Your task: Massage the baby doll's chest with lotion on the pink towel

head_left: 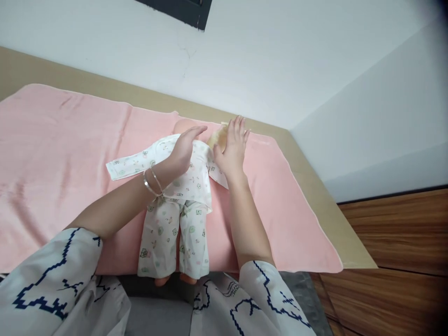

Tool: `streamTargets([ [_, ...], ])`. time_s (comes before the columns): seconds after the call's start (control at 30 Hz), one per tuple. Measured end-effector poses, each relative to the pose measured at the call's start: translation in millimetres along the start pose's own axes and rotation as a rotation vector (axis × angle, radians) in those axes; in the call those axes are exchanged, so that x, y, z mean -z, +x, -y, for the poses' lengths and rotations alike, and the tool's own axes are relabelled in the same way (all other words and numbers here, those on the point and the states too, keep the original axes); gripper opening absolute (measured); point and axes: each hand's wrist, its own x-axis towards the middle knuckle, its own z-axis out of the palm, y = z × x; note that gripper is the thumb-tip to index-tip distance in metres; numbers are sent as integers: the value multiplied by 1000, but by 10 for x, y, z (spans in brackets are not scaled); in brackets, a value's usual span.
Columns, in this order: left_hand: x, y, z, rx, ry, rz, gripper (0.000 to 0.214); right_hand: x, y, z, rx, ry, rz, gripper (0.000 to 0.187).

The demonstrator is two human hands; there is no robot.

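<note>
A doll (184,125) lies on its back on a pink blanket (297,219), dressed in a white printed top (194,179) and matching trousers (194,233). Its bare feet (162,281) stick out at the near edge. Over the upper chest is my left hand (187,148), fingers stretched out and pointing right, hiding part of the doll's head. My right hand (234,147) is beside the doll's right-side shoulder, fingers extended and thumb apart. A rounded yellowish-beige thing (217,136) shows partly behind that hand; its kind and whether I touch it are unclear.
The blanket covers most of a tan tabletop (315,196), which meets a white wall (245,60) at the back. Wood-grain panels (395,228) stand at the right. One sleeve (135,163) of the doll's top lies stretched to the left.
</note>
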Motion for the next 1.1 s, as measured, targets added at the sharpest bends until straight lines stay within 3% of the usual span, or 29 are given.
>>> streamTargets([
  [0.2, -226, 581, 116, 115, -182, 168, 69, -130, -3, -41, 14, -44, 131, 81],
  [0.43, -224, 683, -20, 141, -276, 275, 78, -163, 6, -62, 16, -17, 79, 81],
  [0.63, -106, 529, -131, 174, -298, 264, 75, -154, 5, -101, 16, -3, 67, 82],
  [0.87, 124, 92, -82, 354, -322, 294, 71, -143, 8, -66, 31, -48, 68, 74],
  [0.97, 246, -105, -124, 495, -551, 312, 69, -154, 4, -77, 44, -65, 58, 76],
  [1.1, 412, -342, -300, 716, -813, 238, 64, -169, -12, -101, 62, -81, 54, 70],
])
